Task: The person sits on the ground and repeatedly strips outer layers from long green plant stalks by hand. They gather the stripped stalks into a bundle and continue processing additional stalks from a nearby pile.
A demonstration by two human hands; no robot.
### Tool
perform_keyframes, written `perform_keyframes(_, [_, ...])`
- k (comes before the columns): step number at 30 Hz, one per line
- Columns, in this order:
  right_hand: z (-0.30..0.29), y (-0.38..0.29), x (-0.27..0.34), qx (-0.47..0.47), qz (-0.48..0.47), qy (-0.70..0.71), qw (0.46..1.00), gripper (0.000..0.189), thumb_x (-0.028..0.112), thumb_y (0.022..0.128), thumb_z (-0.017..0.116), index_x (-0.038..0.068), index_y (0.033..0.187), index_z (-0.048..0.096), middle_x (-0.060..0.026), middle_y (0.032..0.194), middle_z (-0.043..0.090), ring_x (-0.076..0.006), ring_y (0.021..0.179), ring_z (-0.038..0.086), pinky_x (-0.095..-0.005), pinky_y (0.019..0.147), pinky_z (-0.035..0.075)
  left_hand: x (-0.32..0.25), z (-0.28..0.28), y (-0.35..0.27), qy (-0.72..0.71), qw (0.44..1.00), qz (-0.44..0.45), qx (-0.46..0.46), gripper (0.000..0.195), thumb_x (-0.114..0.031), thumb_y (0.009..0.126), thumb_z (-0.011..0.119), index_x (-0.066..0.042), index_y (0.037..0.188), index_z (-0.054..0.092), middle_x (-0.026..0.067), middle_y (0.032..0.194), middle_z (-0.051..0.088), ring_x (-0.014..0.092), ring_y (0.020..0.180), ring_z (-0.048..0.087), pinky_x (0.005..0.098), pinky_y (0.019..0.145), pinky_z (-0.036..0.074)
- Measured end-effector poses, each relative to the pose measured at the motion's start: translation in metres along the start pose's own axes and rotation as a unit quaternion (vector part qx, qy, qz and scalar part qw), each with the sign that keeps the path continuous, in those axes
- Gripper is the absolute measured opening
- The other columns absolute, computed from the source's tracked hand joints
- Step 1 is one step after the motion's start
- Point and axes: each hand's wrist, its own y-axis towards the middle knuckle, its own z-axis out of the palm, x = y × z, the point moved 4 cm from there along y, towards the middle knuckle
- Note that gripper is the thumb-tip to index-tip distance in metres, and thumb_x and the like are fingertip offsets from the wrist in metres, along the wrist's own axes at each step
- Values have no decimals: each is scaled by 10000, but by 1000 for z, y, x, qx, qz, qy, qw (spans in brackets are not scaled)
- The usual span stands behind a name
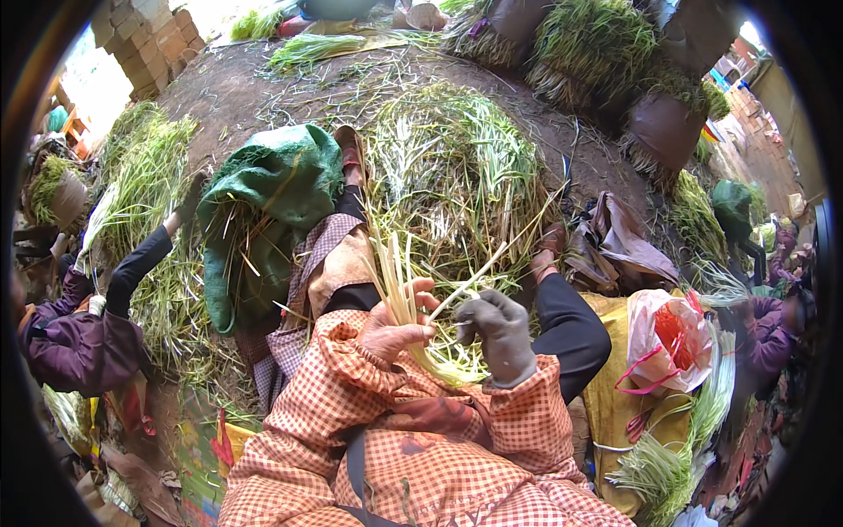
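My bare left hand (398, 323) is closed around a small bundle of pale vegetable stalks (393, 273). Their cut white ends point up, and the greener leafy part (448, 369) hangs below the hand towards my lap. One longer stalk (469, 284) slants away from the left thumb to the upper right. Beside it is my right hand (499, 337) in a grey glove, fingers curled close to that stalk. Whether the glove pinches anything is hidden by the fingers. Beyond both hands, between my feet, lies a big heap of green and straw-coloured stalks (454, 178).
A green woven sack (276, 178) lies against my left leg. At right, a pink-white bag of red ties (672, 336) sits on yellow sacking (606, 375) beside trimmed stalks (714, 388). Co-workers (85, 342) sit at both sides. Wrapped bundles (593, 46) stand at the back.
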Motion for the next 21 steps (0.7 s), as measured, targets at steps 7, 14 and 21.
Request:
perform_keyframes(7, [-48,-21,80,78,-294,366,879,266,299,914,526,37,886,564,-70,679,538,-175,554,508,-300,549,438,5,-29,1,8,998,15,-62,448,74,735,636,-13,1168,558,76,953,641,166,842,615,287,728,506])
perform_keyframes(14, [-55,17,18,29,-59,-651,756,418,333,846,607,74,1170,552,-118,966,642,-223,882,626,-347,791,496,-5,-22,-3,-15,999,18,-47,419,60,778,620,-17,1184,555,77,952,645,163,869,617,283,754,505])
perform_keyframes(21, [-21,39,10,10,-56,-50,997,544,379,903,567,-23,1258,478,-96,990,643,-103,714,592,-240,670,487,-2,15,-1,58,990,89,87,405,22,867,554,4,1267,490,100,942,614,175,842,592,290,750,484])
